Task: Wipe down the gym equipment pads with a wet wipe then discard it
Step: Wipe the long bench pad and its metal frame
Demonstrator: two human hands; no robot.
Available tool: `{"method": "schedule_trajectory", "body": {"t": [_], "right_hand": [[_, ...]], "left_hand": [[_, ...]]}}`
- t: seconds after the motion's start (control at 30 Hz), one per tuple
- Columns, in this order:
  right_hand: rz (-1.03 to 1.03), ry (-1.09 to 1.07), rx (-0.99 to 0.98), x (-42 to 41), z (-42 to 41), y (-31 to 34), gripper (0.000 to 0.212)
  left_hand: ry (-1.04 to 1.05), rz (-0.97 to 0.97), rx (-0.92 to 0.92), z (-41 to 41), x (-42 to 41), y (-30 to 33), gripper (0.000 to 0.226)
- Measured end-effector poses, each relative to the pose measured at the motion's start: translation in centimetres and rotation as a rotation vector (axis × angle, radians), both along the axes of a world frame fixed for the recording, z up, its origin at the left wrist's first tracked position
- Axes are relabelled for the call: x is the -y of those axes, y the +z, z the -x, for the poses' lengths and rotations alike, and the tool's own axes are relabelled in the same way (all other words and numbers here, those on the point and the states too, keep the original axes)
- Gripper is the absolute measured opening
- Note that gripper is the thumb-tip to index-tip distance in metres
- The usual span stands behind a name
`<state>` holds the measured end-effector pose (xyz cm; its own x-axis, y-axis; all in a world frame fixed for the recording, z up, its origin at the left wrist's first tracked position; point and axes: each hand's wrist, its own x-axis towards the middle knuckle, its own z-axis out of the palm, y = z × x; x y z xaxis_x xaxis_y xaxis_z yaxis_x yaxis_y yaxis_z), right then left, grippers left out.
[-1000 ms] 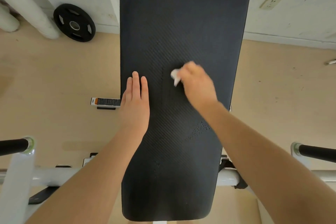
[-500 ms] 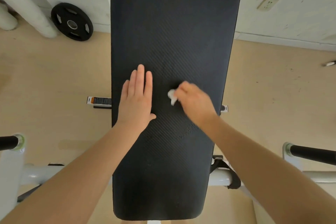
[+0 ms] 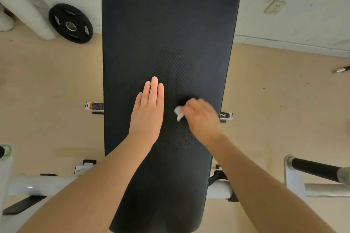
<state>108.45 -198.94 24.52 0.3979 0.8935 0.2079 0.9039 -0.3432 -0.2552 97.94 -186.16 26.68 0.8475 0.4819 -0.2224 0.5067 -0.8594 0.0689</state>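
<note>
A black weight plate (image 3: 70, 23) leans against the wall at 10 o'clock. The left hand (image 3: 148, 108) lies flat on the black bench pad (image 3: 170, 34), fingers straight and together, pointing to 12 o'clock. Just to its right, at 3 o'clock of it, the right hand (image 3: 201, 117) curls around a crumpled white wet wipe (image 3: 179, 113), pressing it onto the pad's surface. A wall socket (image 3: 275, 7) sits at 2 o'clock
</note>
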Motion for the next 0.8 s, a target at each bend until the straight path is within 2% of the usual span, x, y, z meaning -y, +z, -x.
{"method": "schedule_trajectory", "body": {"t": [0.1,0.17,0.23,0.3,0.43,0.5,0.57,0.67,0.73,0.8], "right_hand": [[-0.073,-0.175,0.113,-3.8,-4.7,2.1,0.017],[-0.159,-0.27,0.053,-5.6,-7.0,3.1,0.02],[-0.208,-0.31,-0.043,-6.0,-7.2,3.1,0.014],[-0.187,-0.282,-0.064,-4.5,-5.2,1.9,0.01],[-0.007,-0.115,-0.183,2.1,1.1,-0.8,0.021],[0.093,-0.032,-0.185,3.2,1.2,-0.8,0.027],[0.06,0.041,-0.152,1.8,-1.0,-0.1,0.025],[-0.039,-0.119,-0.098,-1.7,-6.0,2.3,0.013],[-0.074,-0.237,-0.118,-3.5,-9.0,3.3,0.017],[-0.094,-0.267,-0.101,-3.8,-9.4,3.2,0.019]], "left_hand": [[-0.011,-0.005,-0.015,-0.1,0.0,0.1,0.096],[0.0,0.0,0.001,-0.2,-0.1,0.1,0.093],[0.009,-0.003,0.003,-0.3,-0.1,0.1,0.092],[0.009,-0.001,-0.038,-0.3,0.0,0.3,0.099],[0.011,0.019,-0.073,0.0,0.1,0.9,0.105],[0.008,0.026,-0.086,0.1,0.0,1.3,0.105],[0.003,0.015,-0.115,0.1,0.0,1.4,0.107],[0.017,0.0,-0.12,-0.1,0.4,1.3,0.107],[0.042,0.005,-0.1,-0.2,0.7,1.1,0.105],[0.058,0.006,-0.096,-0.3,1.1,1.1,0.103]]}}
